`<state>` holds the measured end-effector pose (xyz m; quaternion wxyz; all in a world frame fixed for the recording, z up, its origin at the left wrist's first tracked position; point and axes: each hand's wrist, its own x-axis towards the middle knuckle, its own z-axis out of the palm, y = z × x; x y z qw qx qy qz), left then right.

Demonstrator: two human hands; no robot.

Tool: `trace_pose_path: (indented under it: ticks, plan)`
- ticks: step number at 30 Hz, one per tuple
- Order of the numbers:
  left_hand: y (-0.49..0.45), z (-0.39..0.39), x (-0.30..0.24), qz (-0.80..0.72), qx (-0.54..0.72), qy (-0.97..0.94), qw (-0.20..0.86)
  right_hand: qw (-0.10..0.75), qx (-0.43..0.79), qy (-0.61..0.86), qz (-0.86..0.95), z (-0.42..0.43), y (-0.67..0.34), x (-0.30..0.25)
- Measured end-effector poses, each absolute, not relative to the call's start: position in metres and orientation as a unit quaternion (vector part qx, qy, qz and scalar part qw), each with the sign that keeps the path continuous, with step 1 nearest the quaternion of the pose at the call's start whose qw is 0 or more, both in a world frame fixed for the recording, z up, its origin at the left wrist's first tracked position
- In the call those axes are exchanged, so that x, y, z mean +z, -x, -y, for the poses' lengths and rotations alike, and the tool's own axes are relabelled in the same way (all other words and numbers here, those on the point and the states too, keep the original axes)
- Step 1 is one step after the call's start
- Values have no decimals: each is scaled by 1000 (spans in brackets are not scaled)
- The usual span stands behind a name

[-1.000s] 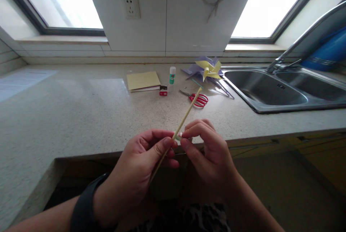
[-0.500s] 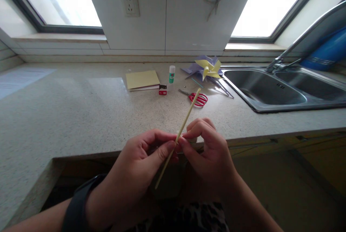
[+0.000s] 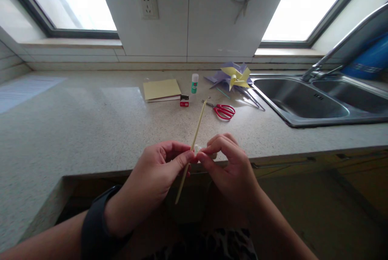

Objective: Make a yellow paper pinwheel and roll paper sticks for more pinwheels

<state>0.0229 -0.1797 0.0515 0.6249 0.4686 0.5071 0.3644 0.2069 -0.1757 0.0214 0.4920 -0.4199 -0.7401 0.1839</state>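
A thin pale-yellow stick point(image 3: 198, 126) slants upward between thumb and fingers of my left hand point(image 3: 162, 169), its upper end leaning toward the counter. Close beside it, my right hand point(image 3: 228, 165) is closed in a pinch at a small, whitish, see-through piece point(image 3: 197, 148) against the stick. What that piece is, I cannot make out. Both sets of fingertips nearly meet over the counter's front edge. Beyond them lie red-handled scissors point(image 3: 223, 111), with a yellow paper pinwheel point(image 3: 237, 77) on purple paper pieces point(image 3: 216, 78) farther back.
On the speckled counter point(image 3: 100, 131) stand a glue stick point(image 3: 194, 84) and a small red-and-black box point(image 3: 184, 100). A stack of yellow paper point(image 3: 162, 89) lies left of them. A steel double sink point(image 3: 303, 98) is set in at the right; printed sheets point(image 3: 27, 90) lie far left.
The stick has tilted more upright, its top end swinging left, away from over the scissors. Both hands have shifted slightly, and the whitish piece shows more between them.
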Motion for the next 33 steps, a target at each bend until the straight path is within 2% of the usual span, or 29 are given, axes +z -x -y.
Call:
trace_pose_path:
  ticks: [18, 27, 33]
  plan:
    - [-15, 149, 35, -545, 347, -502, 575, 381, 59, 468, 795, 161, -220, -3]
    - [-17, 154, 43, -519, 358, -428, 648, 537, 237, 410, 698, 161, -218, -6]
    - [-19, 163, 45, -468, 387, -413, 679, 571, 307, 401, 647, 166, -215, 0]
